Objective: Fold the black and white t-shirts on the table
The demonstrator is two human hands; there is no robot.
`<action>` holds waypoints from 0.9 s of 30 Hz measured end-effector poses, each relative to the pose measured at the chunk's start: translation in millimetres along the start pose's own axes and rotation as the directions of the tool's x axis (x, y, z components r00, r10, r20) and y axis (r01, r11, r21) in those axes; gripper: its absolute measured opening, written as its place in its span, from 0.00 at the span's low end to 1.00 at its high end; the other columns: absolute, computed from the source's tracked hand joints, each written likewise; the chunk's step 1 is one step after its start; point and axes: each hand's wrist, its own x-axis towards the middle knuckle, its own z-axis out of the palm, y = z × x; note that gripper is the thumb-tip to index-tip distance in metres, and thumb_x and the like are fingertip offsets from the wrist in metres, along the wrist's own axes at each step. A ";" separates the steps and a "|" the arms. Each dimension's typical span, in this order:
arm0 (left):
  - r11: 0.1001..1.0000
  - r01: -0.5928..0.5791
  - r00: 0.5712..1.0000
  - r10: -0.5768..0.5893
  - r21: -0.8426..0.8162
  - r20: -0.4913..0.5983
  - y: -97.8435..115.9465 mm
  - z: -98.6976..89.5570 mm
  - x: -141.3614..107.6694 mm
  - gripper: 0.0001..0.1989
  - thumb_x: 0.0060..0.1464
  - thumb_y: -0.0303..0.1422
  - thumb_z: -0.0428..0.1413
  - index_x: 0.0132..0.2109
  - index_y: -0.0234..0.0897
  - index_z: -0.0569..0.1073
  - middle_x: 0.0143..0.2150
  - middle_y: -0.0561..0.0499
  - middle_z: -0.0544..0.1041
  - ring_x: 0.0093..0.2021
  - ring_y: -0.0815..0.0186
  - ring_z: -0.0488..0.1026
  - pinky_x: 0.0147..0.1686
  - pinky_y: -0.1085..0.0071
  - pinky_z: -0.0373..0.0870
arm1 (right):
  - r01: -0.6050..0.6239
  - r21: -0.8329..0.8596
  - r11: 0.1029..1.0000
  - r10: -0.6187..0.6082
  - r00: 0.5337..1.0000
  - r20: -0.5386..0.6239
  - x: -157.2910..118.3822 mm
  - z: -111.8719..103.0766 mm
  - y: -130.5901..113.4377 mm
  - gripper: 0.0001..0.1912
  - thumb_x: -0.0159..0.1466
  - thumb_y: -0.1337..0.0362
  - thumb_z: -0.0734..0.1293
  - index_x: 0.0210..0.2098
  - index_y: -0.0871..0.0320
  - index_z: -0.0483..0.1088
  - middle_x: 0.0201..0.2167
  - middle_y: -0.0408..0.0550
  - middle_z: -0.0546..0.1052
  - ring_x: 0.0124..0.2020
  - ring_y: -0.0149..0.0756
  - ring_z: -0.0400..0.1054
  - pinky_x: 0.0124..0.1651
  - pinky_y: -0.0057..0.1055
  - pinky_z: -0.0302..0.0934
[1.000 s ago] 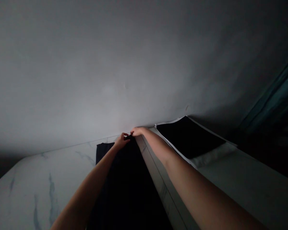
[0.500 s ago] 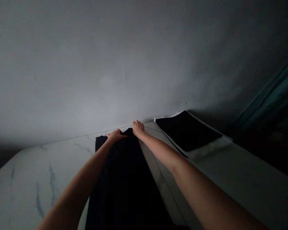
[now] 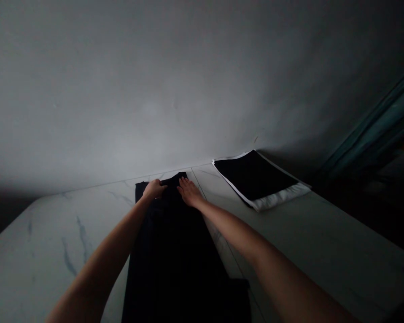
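A long dark garment [image 3: 175, 260], black or deep navy, lies flat and narrow on the marble-patterned surface, running from the wall towards me. Its exact kind is lost in the dim light. At its far end, my left hand [image 3: 153, 189] is closed on the cloth near the top edge, fingers curled and thumb pointing right. Resting flat on the far right corner is my right hand [image 3: 190, 193], its fingers stretched out and nothing gripped. Near the bottom, a flap of the dark cloth sticks out to the right.
A stack of flat folded black and white cloth [image 3: 256, 177] lies to the right, against the wall. The pale marble-patterned surface [image 3: 97, 233] meets a grey wall [image 3: 148, 89] at the back. Teal material [image 3: 373, 121] hangs at the far right, in shadow.
My right hand has gone from a closed grip at the garment's far corner to lying flat on it, slightly nearer me. My left hand has shifted a little left along the top edge.
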 end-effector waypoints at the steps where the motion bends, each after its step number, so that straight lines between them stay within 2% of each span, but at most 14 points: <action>1: 1.000 0.006 1.000 -0.006 0.004 0.001 -1.5 0.0 -2.7 0.16 0.56 0.42 0.56 0.41 0.33 0.77 0.23 0.49 0.75 0.25 0.63 0.74 0.25 0.72 0.63 | 0.008 -0.003 1.000 -0.008 1.000 -0.001 -0.1 -0.4 0.3 0.29 0.75 0.59 0.49 0.70 0.67 0.51 0.71 0.60 0.52 0.73 0.42 0.42 0.71 0.41 0.39; 5: 0.999 0.026 0.998 -0.023 0.044 -0.064 -5.6 -1.1 -8.5 0.14 0.53 0.44 0.58 0.37 0.37 0.78 0.28 0.47 0.78 0.31 0.61 0.76 0.26 0.72 0.64 | 0.014 -0.026 1.000 -0.014 1.000 0.000 -2.9 -2.0 -0.1 0.27 0.75 0.57 0.49 0.71 0.54 0.50 0.72 0.55 0.50 0.73 0.42 0.42 0.70 0.44 0.41; 7: 0.996 0.048 0.994 -0.040 0.075 -0.099 -4.9 -1.6 -10.5 0.15 0.53 0.44 0.58 0.38 0.38 0.79 0.33 0.46 0.80 0.36 0.59 0.77 0.28 0.71 0.64 | -0.012 -0.032 0.999 0.012 1.000 0.011 -3.7 -2.1 -1.3 0.27 0.75 0.56 0.50 0.71 0.52 0.51 0.73 0.54 0.50 0.73 0.42 0.43 0.70 0.43 0.41; 15: 0.981 0.086 0.988 -0.061 0.173 -0.142 5.8 -0.5 -27.4 0.13 0.57 0.41 0.53 0.42 0.40 0.76 0.46 0.43 0.80 0.46 0.53 0.77 0.34 0.68 0.68 | -0.095 -0.056 0.994 0.096 0.995 0.028 18.8 -7.3 -5.7 0.27 0.74 0.53 0.53 0.69 0.54 0.57 0.72 0.54 0.53 0.71 0.50 0.46 0.70 0.49 0.40; 23: 0.976 0.088 0.987 -0.058 0.200 -0.150 7.9 2.6 -35.7 0.13 0.61 0.40 0.50 0.47 0.40 0.73 0.50 0.42 0.79 0.49 0.51 0.76 0.39 0.64 0.71 | -0.116 -0.045 0.992 0.119 0.990 0.081 30.3 -8.8 -2.0 0.29 0.73 0.49 0.51 0.72 0.47 0.49 0.74 0.49 0.45 0.73 0.50 0.39 0.71 0.53 0.35; 25: 0.974 0.083 0.988 -0.053 0.209 -0.144 9.7 2.0 -37.1 0.13 0.62 0.40 0.50 0.48 0.40 0.72 0.50 0.42 0.79 0.50 0.51 0.76 0.40 0.63 0.71 | -0.106 -0.052 0.993 0.109 0.992 0.065 30.6 -5.7 -1.1 0.31 0.73 0.49 0.51 0.72 0.50 0.49 0.74 0.50 0.45 0.73 0.48 0.38 0.71 0.51 0.33; 27: 0.971 0.087 0.988 -0.056 0.221 -0.141 11.9 0.9 -39.4 0.13 0.62 0.40 0.50 0.49 0.40 0.72 0.51 0.42 0.78 0.50 0.51 0.76 0.41 0.63 0.72 | -0.101 -0.068 0.993 0.103 0.994 0.033 32.1 -3.2 0.4 0.34 0.73 0.48 0.51 0.72 0.58 0.47 0.73 0.56 0.47 0.74 0.46 0.36 0.72 0.48 0.31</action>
